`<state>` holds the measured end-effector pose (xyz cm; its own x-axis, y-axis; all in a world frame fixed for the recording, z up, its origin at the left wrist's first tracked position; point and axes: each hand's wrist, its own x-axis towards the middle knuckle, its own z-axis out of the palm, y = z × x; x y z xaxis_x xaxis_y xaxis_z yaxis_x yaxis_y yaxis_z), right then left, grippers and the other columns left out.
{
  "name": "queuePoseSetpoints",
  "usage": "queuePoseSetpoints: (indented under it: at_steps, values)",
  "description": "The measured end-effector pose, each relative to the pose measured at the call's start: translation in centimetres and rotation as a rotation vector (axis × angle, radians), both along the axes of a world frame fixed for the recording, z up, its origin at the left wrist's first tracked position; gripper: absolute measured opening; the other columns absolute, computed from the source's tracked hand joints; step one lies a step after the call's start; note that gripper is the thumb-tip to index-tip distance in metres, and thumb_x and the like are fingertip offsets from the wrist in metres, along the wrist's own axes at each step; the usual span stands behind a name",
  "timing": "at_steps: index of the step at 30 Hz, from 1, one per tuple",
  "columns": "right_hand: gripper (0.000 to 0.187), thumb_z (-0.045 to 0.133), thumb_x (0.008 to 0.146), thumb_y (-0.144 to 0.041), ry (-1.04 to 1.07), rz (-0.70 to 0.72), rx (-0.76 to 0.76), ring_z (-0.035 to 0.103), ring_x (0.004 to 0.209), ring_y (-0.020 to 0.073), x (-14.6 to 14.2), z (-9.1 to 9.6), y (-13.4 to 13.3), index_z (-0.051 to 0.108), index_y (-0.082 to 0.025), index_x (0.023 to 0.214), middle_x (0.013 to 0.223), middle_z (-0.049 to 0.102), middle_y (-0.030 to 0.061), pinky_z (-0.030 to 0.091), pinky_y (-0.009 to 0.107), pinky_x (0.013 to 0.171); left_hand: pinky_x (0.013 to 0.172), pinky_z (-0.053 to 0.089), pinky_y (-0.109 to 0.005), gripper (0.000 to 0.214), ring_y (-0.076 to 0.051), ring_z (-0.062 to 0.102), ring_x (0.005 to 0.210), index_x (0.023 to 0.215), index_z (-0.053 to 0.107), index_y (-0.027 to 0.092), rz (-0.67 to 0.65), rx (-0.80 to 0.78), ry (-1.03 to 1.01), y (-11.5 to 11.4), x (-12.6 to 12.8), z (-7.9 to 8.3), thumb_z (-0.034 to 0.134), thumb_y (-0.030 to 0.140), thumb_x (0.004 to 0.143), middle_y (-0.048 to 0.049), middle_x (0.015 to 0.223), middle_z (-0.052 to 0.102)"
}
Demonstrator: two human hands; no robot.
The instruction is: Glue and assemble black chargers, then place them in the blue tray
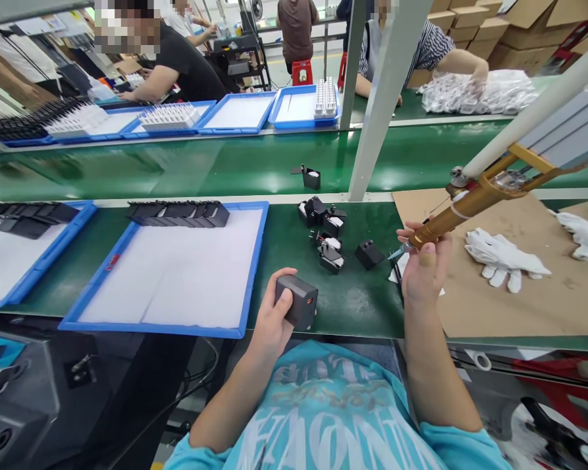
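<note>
My left hand [270, 320] grips a black plastic charger housing [300, 303] just above the bench's front edge. An orange-marked opening shows on the housing's side. My right hand [426, 271] is closed around the lower barrel of a gold-coloured glue dispensing gun [443, 223]. The gun's pale blue nozzle [398, 252] points down to the left, apart from the held housing. Near the nozzle lies another black housing [369, 254]. Several open black housings [330, 254] with white parts inside sit in a loose group between and beyond my hands.
Left of my hands is a blue-rimmed tray [249, 287] with a row of black housings [181, 214]. White gloves [504, 258] lie on cardboard [568, 307] at the right. A metal post [377, 111] rises behind the bench. Co-workers sit across the green line [176, 163].
</note>
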<state>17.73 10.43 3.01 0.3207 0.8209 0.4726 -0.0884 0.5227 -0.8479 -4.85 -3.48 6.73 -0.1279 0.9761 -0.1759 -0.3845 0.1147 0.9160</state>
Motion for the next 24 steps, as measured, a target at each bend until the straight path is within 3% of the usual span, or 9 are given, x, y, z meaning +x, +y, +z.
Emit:
queuePoseSetpoints:
  at_steps: [6,9,15,19,24]
  values:
    - [0.041,0.052,0.086,-0.049,-0.030,-0.021,-0.022,0.066,0.099,0.0208,0.1,-0.1,0.3,0.052,-0.029,0.122,0.114,0.065,0.0052,0.050,0.044,0.090,0.082,0.049,-0.035,0.039,-0.022,0.059,0.085,0.115,0.061,0.026,0.096,0.092,0.908,1.6,-1.9,-2.8,0.070,0.041,0.080,-0.0043,0.095,0.064]
    - [0.040,0.055,0.085,-0.048,-0.018,-0.021,-0.005,0.067,0.096,0.0213,0.1,0.1,0.6,0.054,-0.029,0.120,0.111,0.066,0.0054,0.051,0.043,0.088,0.090,0.045,-0.041,0.034,-0.027,0.057,0.093,0.115,0.065,0.027,0.083,0.163,1.080,2.4,-2.5,-4.3,0.068,0.037,0.082,-0.0070,0.100,0.068]
    - [0.038,0.058,0.085,-0.046,-0.022,-0.043,0.008,0.066,0.102,0.0214,0.3,0.2,0.6,0.056,-0.029,0.119,0.112,0.066,0.0050,0.049,0.044,0.092,0.095,0.044,-0.041,0.061,-0.024,0.058,0.103,0.138,0.046,0.029,0.057,0.175,0.992,2.1,-3.4,-4.9,0.070,0.033,0.081,-0.0066,0.123,0.064]
    - [0.041,0.059,0.086,-0.038,-0.075,-0.082,-0.016,0.061,0.115,0.0253,0.5,0.0,0.4,0.053,-0.035,0.127,0.123,0.063,0.0063,0.043,0.050,0.102,0.100,0.043,-0.040,0.042,-0.022,0.059,0.113,0.127,0.053,0.025,0.057,0.130,0.792,1.8,-3.9,-5.3,0.062,0.034,0.088,-0.0073,0.120,0.066]
    - [0.048,0.064,0.082,-0.030,-0.071,-0.102,-0.005,0.056,0.123,0.0230,0.6,0.0,0.8,0.054,-0.038,0.128,0.132,0.057,0.0064,0.043,0.048,0.104,0.099,0.046,-0.039,0.033,-0.023,0.063,0.109,0.116,0.062,0.022,0.173,0.055,0.639,2.0,-4.1,-6.7,0.056,0.043,0.091,-0.0082,0.114,0.069]
